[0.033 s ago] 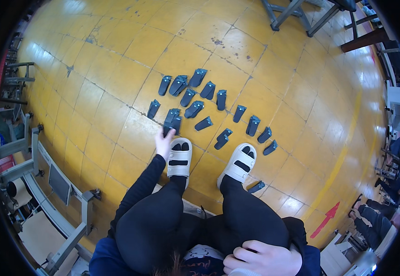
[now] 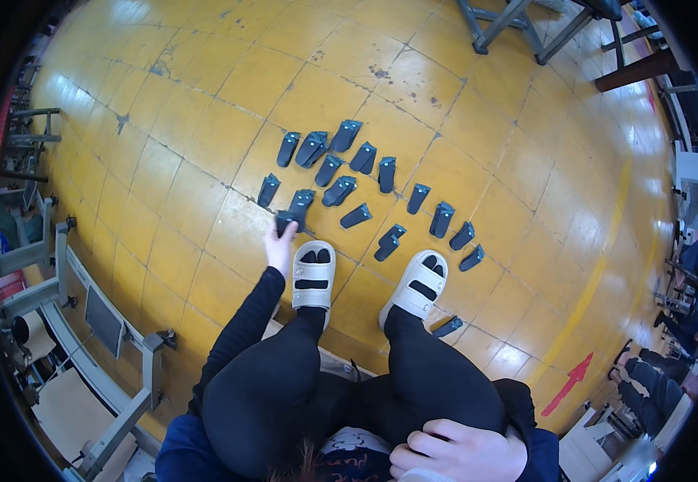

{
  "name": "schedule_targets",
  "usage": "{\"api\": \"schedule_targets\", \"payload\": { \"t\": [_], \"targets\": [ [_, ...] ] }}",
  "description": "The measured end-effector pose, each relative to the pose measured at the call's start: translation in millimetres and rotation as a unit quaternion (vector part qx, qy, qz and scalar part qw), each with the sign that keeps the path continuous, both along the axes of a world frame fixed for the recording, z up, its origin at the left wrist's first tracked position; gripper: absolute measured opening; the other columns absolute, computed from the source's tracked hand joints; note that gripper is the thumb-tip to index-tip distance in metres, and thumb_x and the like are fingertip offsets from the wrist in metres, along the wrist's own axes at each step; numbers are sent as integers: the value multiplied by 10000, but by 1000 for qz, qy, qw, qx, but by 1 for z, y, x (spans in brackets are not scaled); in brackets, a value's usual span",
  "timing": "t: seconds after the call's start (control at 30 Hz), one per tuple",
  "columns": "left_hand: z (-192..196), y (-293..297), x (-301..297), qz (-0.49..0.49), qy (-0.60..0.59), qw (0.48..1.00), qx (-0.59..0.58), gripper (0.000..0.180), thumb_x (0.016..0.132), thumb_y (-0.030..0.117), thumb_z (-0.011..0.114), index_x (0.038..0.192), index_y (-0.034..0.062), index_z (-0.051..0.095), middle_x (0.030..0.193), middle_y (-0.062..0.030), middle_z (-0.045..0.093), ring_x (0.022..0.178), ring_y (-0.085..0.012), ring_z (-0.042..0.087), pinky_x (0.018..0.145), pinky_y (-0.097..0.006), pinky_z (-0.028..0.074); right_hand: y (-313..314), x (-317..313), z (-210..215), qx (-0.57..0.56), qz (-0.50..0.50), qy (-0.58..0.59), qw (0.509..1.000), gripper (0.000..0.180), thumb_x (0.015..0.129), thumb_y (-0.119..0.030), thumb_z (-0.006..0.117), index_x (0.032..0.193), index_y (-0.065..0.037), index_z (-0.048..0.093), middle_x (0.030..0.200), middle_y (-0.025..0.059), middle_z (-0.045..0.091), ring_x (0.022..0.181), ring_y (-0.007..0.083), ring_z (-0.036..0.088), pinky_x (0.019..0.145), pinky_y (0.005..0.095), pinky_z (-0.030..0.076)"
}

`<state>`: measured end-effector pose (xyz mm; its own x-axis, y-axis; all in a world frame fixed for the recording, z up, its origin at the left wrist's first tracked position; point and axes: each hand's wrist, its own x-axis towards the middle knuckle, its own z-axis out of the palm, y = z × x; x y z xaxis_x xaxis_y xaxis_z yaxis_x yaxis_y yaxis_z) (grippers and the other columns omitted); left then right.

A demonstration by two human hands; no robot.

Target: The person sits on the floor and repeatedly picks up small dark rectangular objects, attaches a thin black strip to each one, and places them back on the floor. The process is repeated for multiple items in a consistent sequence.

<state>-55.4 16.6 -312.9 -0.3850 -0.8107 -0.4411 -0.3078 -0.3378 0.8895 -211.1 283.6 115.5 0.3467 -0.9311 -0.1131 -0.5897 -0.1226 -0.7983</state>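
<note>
My left hand (image 2: 280, 245) reaches down in front of my left foot, its fingers closed on a dark, folded sock-like bundle (image 2: 284, 221). Just beyond it, another such bundle (image 2: 302, 201) with a teal tag end lies on the floor, partly covered. My right hand (image 2: 457, 451) rests on my lap by the right thigh with its fingers curled in; whatever they may hold is hidden. Several similar bundles lie spread out ahead of my feet, among them a small overlapping group (image 2: 312, 149) and a single one (image 2: 356, 215).
Yellow tiled floor (image 2: 204, 161) surrounds the bundles. My beige sandals (image 2: 313, 277) stand close behind them. One bundle (image 2: 447, 326) lies beside my right ankle. Metal frames (image 2: 112, 434) with pale boards line the left; a metal-legged bench (image 2: 509, 28) stands far right. People sit along the right edge.
My left hand has shifted slightly left, carrying the bundle with it. That bundle has turned and come partly away from the one beneath. My right hand stays put.
</note>
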Motion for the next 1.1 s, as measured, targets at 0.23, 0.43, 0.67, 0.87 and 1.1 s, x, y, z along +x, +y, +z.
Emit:
{"api": "schedule_targets", "payload": {
  "t": [0.23, 0.43, 0.67, 0.87, 1.1],
  "targets": [
    [-33, -53, 39, 113, -29, 993, -13, 177, 842, 66, 706, 995, 34, 621, 791, 9, 613, 597, -64, 512, 538, -217, 396, -3, -5, -2, -24, -2, 22, 999, 358, 759, -240, 544, 1028, -14, 615, 977, 98, 587, 901, 241, 519, 856, 351, 397],
    [-64, -55, 68, 140, -128, 981, -33, 213, 777, 62, 759, 953, 31, 643, 728, -10, 619, 501, -77, 492, 442, -237, 369, 8, 0, -11, -12, -11, -16, 1000, 401, 783, -255, 523, 1074, 11, 595, 1060, 135, 583, 990, 268, 516, 923, 384, 382],
    [-78, -71, 78, 117, -193, 974, -27, 227, 747, 74, 778, 938, 34, 663, 718, -27, 638, 484, -88, 521, 431, -247, 390, 13, 1, -17, -50, -16, -34, 998, 396, 787, -264, 519, 1045, 19, 617, 1125, 162, 583, 1014, 283, 510, 932, 403, 381],
    [-98, -95, 95, 58, -323, 938, -108, 338, 685, 147, 824, 946, -8, 676, 800, -108, 685, 602, -210, 636, 571, -339, 512, 13, 2, -17, -67, -29, -41, 996, 367, 782, -257, 522, 993, 20, 640, 1149, 178, 584, 1031, 300, 512, 929, 412, 387],
    [-75, -82, 84, -22, -428, 881, -200, 569, 625, 230, 862, 1057, -31, 600, 992, -205, 669, 943, -334, 650, 852, -406, 488, 13, 0, -17, -50, -29, -40, 998, 370, 783, -256, 521, 994, 25, 636, 1147, 178, 585, 1015, 294, 518, 917, 404, 393]
  ]
}}
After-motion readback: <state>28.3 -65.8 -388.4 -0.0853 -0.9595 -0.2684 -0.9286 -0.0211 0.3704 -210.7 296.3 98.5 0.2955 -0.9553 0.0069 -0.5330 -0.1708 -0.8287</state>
